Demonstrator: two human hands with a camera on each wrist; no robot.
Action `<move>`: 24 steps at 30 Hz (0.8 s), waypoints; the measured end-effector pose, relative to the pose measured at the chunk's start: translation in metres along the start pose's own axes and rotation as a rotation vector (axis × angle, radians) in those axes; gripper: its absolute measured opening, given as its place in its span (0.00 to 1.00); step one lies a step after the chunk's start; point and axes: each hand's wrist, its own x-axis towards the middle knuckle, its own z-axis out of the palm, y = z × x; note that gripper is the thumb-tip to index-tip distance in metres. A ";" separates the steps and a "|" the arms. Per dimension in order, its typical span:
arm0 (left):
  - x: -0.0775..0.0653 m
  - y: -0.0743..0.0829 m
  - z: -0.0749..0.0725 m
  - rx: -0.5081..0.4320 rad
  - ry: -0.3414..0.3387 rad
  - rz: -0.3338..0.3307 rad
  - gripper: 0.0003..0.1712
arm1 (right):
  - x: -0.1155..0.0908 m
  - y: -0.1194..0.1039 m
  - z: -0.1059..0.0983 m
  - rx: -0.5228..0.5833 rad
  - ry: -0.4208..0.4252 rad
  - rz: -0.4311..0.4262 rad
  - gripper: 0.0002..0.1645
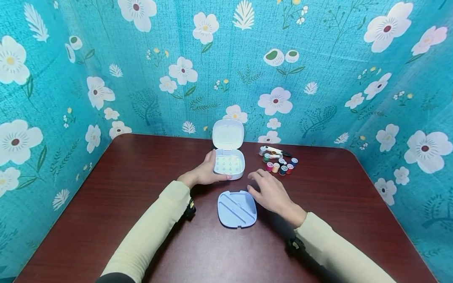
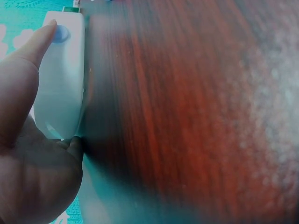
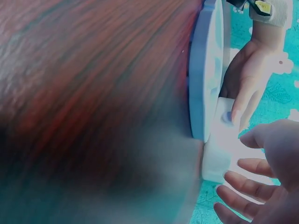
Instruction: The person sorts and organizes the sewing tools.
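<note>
A small pale blue sewing box (image 1: 241,171) stands on the table with its lid (image 1: 228,134) raised at the back. Inside lies a light insert with rows of small pegs. My left hand (image 1: 204,170) grips the box at its left side, thumb along the front wall beside the round latch button (image 2: 60,33). In front of the box lies a flat blue tray (image 1: 236,220) with diagonal ridges. Over the tray's right edge hovers my right hand (image 1: 272,193), holding nothing. Its fingers are spread and loosely bent in the right wrist view.
Several thread spools (image 1: 269,167) in different colours cluster to the right of the box. Behind them lie a dark-handled slim tool (image 1: 283,152) and other small items. A flowered turquoise cloth (image 1: 320,78) hangs along the back and sides of the dark red table (image 1: 134,175).
</note>
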 end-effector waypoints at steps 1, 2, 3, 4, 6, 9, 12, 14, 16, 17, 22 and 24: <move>0.000 0.000 0.000 -0.002 0.001 0.002 0.76 | 0.000 0.001 0.000 0.001 0.004 0.008 0.18; 0.000 0.000 0.000 -0.004 0.001 0.003 0.76 | 0.000 0.003 0.000 0.003 0.011 0.013 0.18; 0.001 0.000 0.000 -0.006 0.002 0.004 0.76 | 0.000 0.004 0.000 0.005 0.013 0.022 0.18; 0.001 0.000 0.000 -0.004 0.001 0.003 0.76 | 0.000 0.005 0.000 0.007 0.016 0.031 0.18; 0.002 -0.001 -0.001 -0.001 -0.005 -0.005 0.76 | -0.001 0.007 0.000 0.012 0.016 0.050 0.19; 0.001 0.000 -0.001 0.007 -0.012 -0.012 0.76 | -0.002 0.010 -0.001 0.024 0.006 0.077 0.19; 0.001 0.001 -0.001 0.009 -0.014 -0.007 0.76 | -0.002 0.013 -0.001 0.030 0.015 0.086 0.19; 0.001 0.001 -0.002 0.010 -0.012 -0.004 0.76 | -0.003 0.016 -0.001 0.025 0.029 0.085 0.18; 0.000 0.001 -0.002 0.006 -0.010 -0.002 0.76 | -0.003 0.019 -0.001 0.020 0.041 0.088 0.18; 0.000 0.001 -0.002 0.003 -0.009 -0.002 0.76 | -0.003 0.021 0.000 0.017 0.047 0.088 0.18; 0.000 0.001 -0.001 -0.014 -0.011 -0.004 0.76 | -0.006 0.029 0.002 0.016 0.068 0.103 0.18; 0.005 -0.003 0.000 -0.006 -0.018 -0.012 0.77 | -0.007 0.031 0.001 0.017 0.068 0.115 0.18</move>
